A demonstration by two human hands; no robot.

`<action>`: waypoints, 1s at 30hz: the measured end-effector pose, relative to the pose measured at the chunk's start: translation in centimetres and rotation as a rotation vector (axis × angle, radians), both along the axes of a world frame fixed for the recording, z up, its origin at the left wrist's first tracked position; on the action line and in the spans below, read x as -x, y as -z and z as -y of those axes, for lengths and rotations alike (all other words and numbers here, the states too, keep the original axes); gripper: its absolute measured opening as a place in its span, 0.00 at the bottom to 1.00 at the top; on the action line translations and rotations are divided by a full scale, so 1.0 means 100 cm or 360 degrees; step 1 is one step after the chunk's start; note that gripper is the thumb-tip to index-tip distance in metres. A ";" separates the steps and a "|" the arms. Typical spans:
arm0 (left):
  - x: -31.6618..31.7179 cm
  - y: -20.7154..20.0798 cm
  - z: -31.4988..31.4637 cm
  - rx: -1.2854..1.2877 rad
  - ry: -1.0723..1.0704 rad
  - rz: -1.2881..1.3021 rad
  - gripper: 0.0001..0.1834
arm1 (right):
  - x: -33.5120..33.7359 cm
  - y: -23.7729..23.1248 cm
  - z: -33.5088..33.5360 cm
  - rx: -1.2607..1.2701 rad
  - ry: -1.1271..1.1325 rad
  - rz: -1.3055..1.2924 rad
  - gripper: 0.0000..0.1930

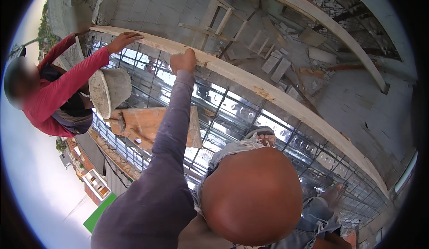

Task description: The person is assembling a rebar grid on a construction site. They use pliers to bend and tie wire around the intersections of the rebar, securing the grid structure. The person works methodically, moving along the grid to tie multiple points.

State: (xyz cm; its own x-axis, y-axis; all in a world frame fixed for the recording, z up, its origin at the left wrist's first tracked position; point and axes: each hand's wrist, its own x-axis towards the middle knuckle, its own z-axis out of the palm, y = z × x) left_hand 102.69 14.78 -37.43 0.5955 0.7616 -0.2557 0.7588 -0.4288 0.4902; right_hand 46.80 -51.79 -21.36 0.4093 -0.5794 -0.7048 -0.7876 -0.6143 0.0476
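My left hand reaches ahead in a dark grey sleeve, its fingers closed over the near edge of a long wooden plank. The plank stands along the edge of a metal deck and looks curved in this view. My right hand does not show. Farther left, a co-worker in red sleeves rests a hand on the same plank; their other hand is near its far end. Below my hand lies steel mesh over shiny perforated metal decking.
A mortar-stained bucket is beside the co-worker. An orange-brown board lies on the mesh by my forearm. My bare knee and sandalled foot are close by. Beyond the plank, the floor lies lower, with scrap timber and blocks.
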 end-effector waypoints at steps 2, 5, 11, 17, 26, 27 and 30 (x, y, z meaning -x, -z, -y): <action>-0.006 0.003 0.020 0.0042 0.0022 -0.0005 0.31 | -0.018 -0.006 -0.041 -0.0055 0.0021 0.0014 0.21; -0.005 0.018 0.013 0.0083 -0.0031 0.0125 0.29 | -0.064 -0.009 -0.073 -0.0179 -0.0043 0.0050 0.20; 0.002 0.007 0.021 0.0118 -0.0124 0.0090 0.29 | -0.152 -0.022 -0.105 -0.0365 -0.0184 0.0133 0.20; -0.001 -0.003 0.027 0.0078 -0.0037 0.0002 0.30 | -0.217 -0.034 -0.127 -0.0551 -0.0361 0.0185 0.19; 0.000 -0.009 0.026 0.0106 -0.0053 -0.0032 0.32 | -0.320 -0.023 -0.166 -0.1129 -0.0902 0.0129 0.19; -0.010 -0.010 0.039 0.0120 -0.0007 -0.0047 0.33 | -0.343 -0.029 -0.165 -0.1141 -0.0991 0.0175 0.19; -0.007 -0.007 0.037 0.0178 -0.0019 -0.0022 0.33 | -0.424 -0.043 -0.173 -0.1104 -0.1393 0.0304 0.19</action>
